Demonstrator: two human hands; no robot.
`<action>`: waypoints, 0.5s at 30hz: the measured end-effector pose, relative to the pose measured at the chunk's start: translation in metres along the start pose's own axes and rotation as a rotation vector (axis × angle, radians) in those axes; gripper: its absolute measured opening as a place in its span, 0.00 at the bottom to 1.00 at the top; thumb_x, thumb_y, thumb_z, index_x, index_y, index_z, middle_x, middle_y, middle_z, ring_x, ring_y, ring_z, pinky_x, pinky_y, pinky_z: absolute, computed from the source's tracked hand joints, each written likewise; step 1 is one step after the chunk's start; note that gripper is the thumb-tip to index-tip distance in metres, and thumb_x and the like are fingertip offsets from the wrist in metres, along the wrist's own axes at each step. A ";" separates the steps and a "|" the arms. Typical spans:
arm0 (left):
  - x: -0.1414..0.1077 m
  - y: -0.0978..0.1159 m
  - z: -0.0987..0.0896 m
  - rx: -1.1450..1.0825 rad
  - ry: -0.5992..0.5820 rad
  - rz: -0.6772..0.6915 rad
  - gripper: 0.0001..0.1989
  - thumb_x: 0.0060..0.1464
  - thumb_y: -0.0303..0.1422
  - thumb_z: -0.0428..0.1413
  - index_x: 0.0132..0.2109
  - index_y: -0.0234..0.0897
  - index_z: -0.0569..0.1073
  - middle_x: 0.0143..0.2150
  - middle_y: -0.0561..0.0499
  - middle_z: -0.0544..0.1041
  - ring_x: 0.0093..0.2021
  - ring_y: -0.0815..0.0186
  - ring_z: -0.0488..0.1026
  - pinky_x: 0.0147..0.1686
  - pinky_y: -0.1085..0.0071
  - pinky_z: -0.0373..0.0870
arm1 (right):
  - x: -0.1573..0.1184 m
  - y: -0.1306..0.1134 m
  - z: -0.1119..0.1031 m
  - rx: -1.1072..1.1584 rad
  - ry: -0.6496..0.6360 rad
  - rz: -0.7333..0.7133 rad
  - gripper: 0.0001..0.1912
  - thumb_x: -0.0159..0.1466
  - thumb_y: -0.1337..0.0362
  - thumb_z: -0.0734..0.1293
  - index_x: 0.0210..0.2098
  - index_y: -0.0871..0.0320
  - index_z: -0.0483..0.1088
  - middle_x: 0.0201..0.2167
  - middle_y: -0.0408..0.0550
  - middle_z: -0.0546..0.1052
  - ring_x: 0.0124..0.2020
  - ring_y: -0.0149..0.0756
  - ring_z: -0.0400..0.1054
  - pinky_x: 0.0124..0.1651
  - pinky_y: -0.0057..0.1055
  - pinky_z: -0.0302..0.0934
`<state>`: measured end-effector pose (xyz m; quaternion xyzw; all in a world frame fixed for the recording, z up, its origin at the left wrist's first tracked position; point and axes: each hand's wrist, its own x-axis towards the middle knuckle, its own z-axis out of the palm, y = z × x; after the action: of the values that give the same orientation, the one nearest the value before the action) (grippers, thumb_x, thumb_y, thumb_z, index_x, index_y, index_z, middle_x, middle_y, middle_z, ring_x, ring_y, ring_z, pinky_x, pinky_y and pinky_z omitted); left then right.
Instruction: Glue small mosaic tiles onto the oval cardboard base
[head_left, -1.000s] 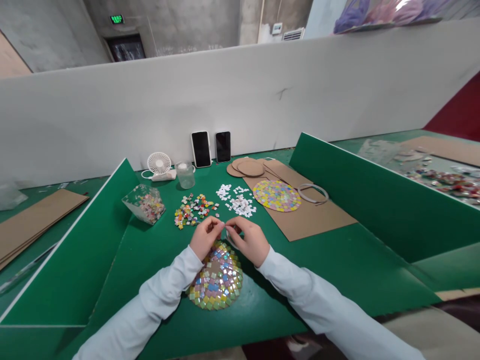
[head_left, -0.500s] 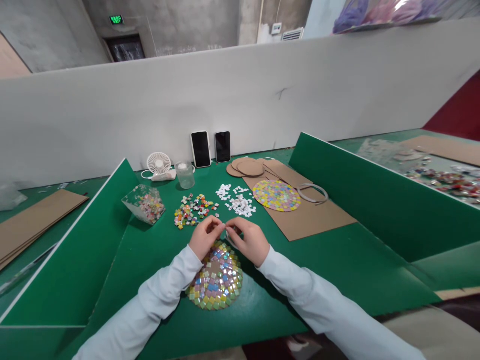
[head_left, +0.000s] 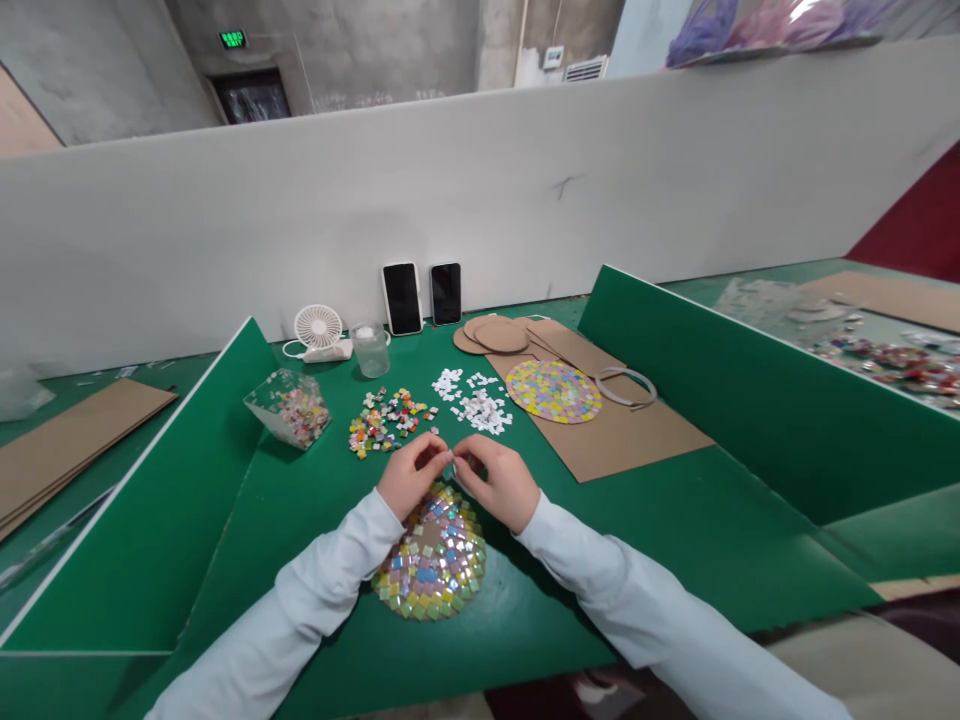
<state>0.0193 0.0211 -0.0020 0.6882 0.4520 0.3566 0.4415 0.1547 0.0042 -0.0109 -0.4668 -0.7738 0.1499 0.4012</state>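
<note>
My left hand (head_left: 414, 473) and my right hand (head_left: 497, 481) meet fingertip to fingertip above the green tabletop, both closed in a pinch. Something small and pale shows at the right fingers, too small to name; what the left fingers hold is hidden. Just below them lies a round mosaic disc (head_left: 429, 575) of shiny yellow, green, pink and blue square tiles, with a bare brown patch near its middle. My left hand covers part of its upper edge. Beyond the hands are a pile of coloured tiles (head_left: 386, 418) and a scatter of white squares (head_left: 482, 411).
A clear container of tiles (head_left: 298, 410) stands left, near a small white fan (head_left: 318, 328) and a cup (head_left: 371, 352). Two phones (head_left: 403, 300) lean at the back. Cardboard (head_left: 622, 440) bears a second mosaic disc (head_left: 553, 391) and a ring (head_left: 627, 387). Green partitions (head_left: 720, 390) flank the table.
Both hands stay almost in place, still pinched together. The fingertips shift very slightly, and less of the pale thing under my right hand shows now.
</note>
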 end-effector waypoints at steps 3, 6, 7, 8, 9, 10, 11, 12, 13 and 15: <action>0.000 0.000 -0.001 0.033 -0.017 0.010 0.06 0.44 0.34 0.49 0.26 0.35 0.62 0.21 0.57 0.60 0.23 0.73 0.57 0.24 0.76 0.54 | 0.000 0.000 0.001 0.002 -0.001 0.000 0.06 0.53 0.68 0.55 0.23 0.58 0.61 0.18 0.42 0.64 0.20 0.28 0.59 0.24 0.23 0.53; 0.000 -0.001 -0.001 0.039 -0.026 0.012 0.06 0.43 0.34 0.49 0.26 0.34 0.63 0.21 0.57 0.60 0.23 0.73 0.57 0.24 0.76 0.54 | 0.000 0.001 0.002 0.008 -0.002 0.003 0.05 0.53 0.68 0.55 0.22 0.58 0.60 0.18 0.41 0.63 0.20 0.28 0.58 0.24 0.23 0.53; 0.000 0.000 -0.001 0.034 -0.029 0.010 0.07 0.43 0.34 0.49 0.26 0.34 0.63 0.21 0.57 0.60 0.23 0.73 0.57 0.24 0.76 0.54 | 0.000 0.001 0.002 0.012 -0.002 0.007 0.05 0.52 0.69 0.55 0.21 0.58 0.59 0.18 0.41 0.63 0.20 0.27 0.58 0.24 0.23 0.53; 0.000 0.000 -0.001 0.025 -0.034 0.008 0.07 0.43 0.34 0.49 0.26 0.34 0.63 0.21 0.57 0.60 0.23 0.73 0.57 0.24 0.76 0.54 | 0.000 0.001 0.002 0.018 -0.001 0.013 0.05 0.52 0.69 0.55 0.21 0.58 0.59 0.18 0.41 0.62 0.20 0.27 0.57 0.24 0.23 0.52; 0.000 0.000 -0.001 0.011 -0.039 0.003 0.07 0.43 0.34 0.49 0.26 0.34 0.62 0.20 0.57 0.60 0.22 0.73 0.56 0.24 0.76 0.54 | 0.000 0.001 0.002 0.026 -0.001 0.021 0.05 0.52 0.69 0.55 0.20 0.58 0.58 0.17 0.41 0.62 0.19 0.27 0.57 0.24 0.22 0.52; 0.000 0.000 0.000 -0.006 -0.045 -0.003 0.07 0.43 0.35 0.49 0.26 0.34 0.62 0.20 0.58 0.59 0.22 0.73 0.56 0.23 0.76 0.54 | 0.001 0.001 0.002 0.036 0.000 0.030 0.05 0.51 0.69 0.55 0.20 0.58 0.58 0.17 0.40 0.61 0.19 0.27 0.56 0.23 0.22 0.52; 0.000 0.000 0.000 -0.024 -0.050 -0.011 0.08 0.43 0.35 0.48 0.26 0.34 0.62 0.20 0.58 0.59 0.22 0.73 0.56 0.23 0.76 0.54 | 0.001 0.000 0.002 0.047 0.001 0.041 0.05 0.51 0.69 0.55 0.19 0.58 0.57 0.16 0.40 0.61 0.19 0.27 0.56 0.23 0.22 0.51; 0.000 0.001 0.001 -0.044 -0.053 -0.020 0.08 0.43 0.36 0.48 0.26 0.34 0.62 0.19 0.58 0.59 0.21 0.74 0.56 0.23 0.76 0.54 | 0.001 0.000 0.002 0.058 0.001 0.053 0.05 0.51 0.69 0.55 0.19 0.58 0.57 0.16 0.40 0.60 0.19 0.27 0.56 0.23 0.22 0.51; 0.000 0.001 0.001 -0.062 -0.054 -0.029 0.08 0.43 0.36 0.48 0.26 0.34 0.61 0.19 0.58 0.58 0.21 0.74 0.56 0.22 0.76 0.54 | 0.002 -0.001 0.002 0.068 0.001 0.065 0.05 0.50 0.69 0.55 0.19 0.58 0.57 0.16 0.40 0.60 0.19 0.27 0.56 0.23 0.22 0.51; 0.000 0.001 0.002 -0.093 -0.056 -0.049 0.09 0.43 0.37 0.48 0.25 0.34 0.61 0.18 0.59 0.58 0.20 0.74 0.56 0.21 0.76 0.53 | 0.002 -0.002 0.001 0.085 -0.001 0.086 0.05 0.50 0.68 0.55 0.18 0.58 0.56 0.16 0.39 0.60 0.18 0.27 0.55 0.22 0.22 0.50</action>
<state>0.0217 0.0201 -0.0015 0.6654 0.4391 0.3471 0.4938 0.1522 0.0055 -0.0098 -0.4823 -0.7460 0.1998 0.4135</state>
